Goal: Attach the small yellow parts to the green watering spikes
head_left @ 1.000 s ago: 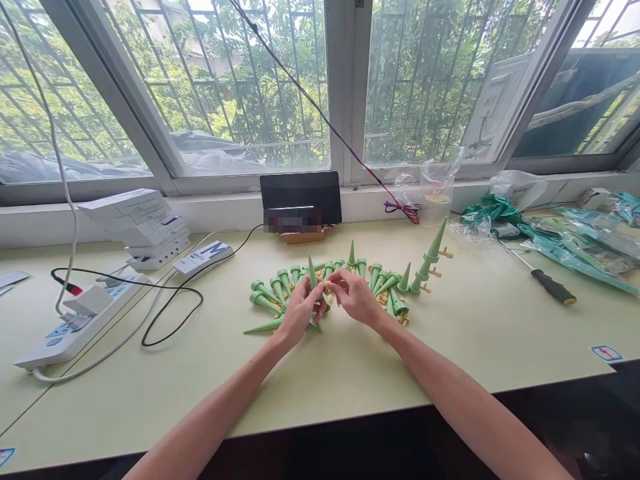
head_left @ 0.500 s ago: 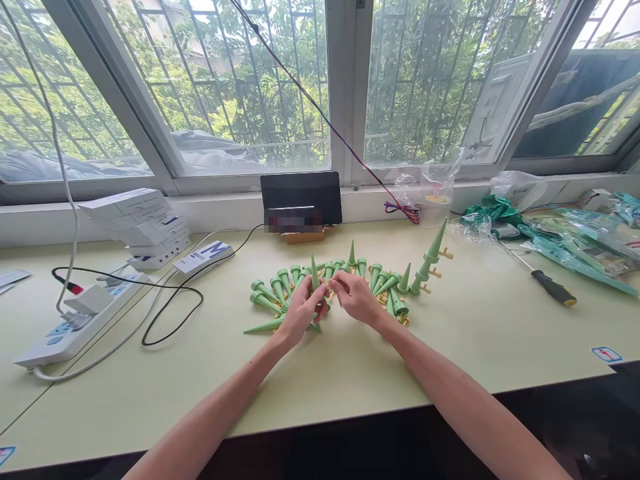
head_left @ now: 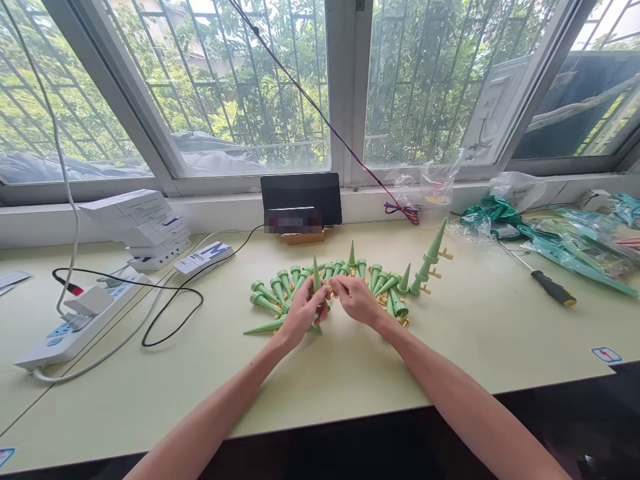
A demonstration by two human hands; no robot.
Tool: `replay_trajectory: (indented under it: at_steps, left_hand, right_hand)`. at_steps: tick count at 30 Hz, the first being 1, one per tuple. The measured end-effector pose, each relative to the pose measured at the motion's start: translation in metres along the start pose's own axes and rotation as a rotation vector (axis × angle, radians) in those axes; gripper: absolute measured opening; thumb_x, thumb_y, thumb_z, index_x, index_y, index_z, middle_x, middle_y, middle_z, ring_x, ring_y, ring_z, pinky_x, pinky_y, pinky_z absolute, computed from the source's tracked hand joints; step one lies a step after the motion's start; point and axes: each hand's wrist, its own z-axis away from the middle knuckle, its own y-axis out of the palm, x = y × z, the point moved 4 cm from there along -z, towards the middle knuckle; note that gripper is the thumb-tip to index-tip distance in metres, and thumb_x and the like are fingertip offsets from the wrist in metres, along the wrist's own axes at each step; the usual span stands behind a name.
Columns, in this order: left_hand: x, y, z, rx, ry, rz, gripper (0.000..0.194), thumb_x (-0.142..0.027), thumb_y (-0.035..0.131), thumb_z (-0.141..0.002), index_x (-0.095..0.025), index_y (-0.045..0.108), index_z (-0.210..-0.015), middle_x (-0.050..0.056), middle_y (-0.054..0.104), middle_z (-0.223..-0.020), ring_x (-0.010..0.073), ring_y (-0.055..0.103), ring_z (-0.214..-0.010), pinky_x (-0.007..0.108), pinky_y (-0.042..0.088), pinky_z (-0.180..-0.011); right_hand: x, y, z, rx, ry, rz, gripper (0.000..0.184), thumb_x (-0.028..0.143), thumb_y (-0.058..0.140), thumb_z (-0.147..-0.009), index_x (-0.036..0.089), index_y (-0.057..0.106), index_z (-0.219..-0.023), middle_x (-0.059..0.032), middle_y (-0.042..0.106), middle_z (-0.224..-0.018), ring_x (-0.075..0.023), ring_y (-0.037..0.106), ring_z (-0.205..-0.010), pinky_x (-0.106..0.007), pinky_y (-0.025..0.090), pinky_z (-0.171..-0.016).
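Note:
My left hand [head_left: 306, 308] is closed round a green plant watering spike [head_left: 316, 272], its point upward. My right hand [head_left: 356, 297] pinches at the small yellow valve [head_left: 330, 288] on that spike's side; its fingertips partly hide the valve. Around and behind both hands lies a fan of similar green watering spikes [head_left: 277, 288] with yellow valves. To the right stands a stack of spikes [head_left: 429, 263], fitted one into another, with yellow valves sticking out. A single upright spike [head_left: 405, 279] is beside it.
At left are a white power strip [head_left: 60, 333], cables and stacked white boxes [head_left: 145, 220]. A black tablet-like device [head_left: 301, 190] stands by the window. At right lie a screwdriver [head_left: 553, 287] and green plastic bags [head_left: 575, 253]. Something like fingers shows at the right edge.
My right fingers have shifted slightly at the yellow valve. The spike in my left hand has barely moved. More of the finger-like shape shows at the right edge.

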Motion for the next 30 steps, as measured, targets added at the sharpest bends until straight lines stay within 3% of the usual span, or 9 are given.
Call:
replay_trajectory:
  at_steps: [8,14,30]
  left_hand:
    - [0.0008,-0.0011,-0.0015,-0.034,-0.013,0.013,0.024,-0.042,0.06,-0.087,-0.02,0.051,-0.089,-0.002,0.052,-0.081,0.0059,0.046,-0.046,0.021,0.032,-0.039]
    - [0.0054,-0.0042,-0.0041,-0.084,-0.035,0.051,0.024,-0.041,0.061,-0.087,-0.02,0.05,-0.089,-0.004,0.048,-0.078,0.0045,0.046,-0.043,0.019,0.03,-0.037]
    - [0.0051,-0.0048,-0.0033,-0.063,-0.043,0.046,0.023,-0.04,0.06,-0.088,-0.019,0.049,-0.087,-0.005,0.046,-0.071,0.0046,0.043,-0.041,0.019,0.03,-0.038]
  right_hand:
    - [-0.0037,0.0004,0.0007,-0.031,0.012,-0.007,0.042,0.042,0.039,-0.1,0.02,0.048,-0.065,0.0023,0.047,-0.057,-0.0113,0.038,-0.051,-0.025,0.031,-0.053]
    - [-0.0021,0.0006,0.0016,-0.04,-0.017,-0.054,0.02,0.035,0.052,-0.095,0.019,0.059,-0.086,-0.0018,0.062,-0.076,-0.0125,0.05,-0.06,-0.025,0.038,-0.056]
    - [-0.0054,0.0025,0.0003,-0.01,-0.049,-0.08,0.017,0.028,0.05,-0.095,0.019,0.054,-0.081,-0.0001,0.058,-0.071,-0.0134,0.051,-0.062,-0.024,0.038,-0.058]
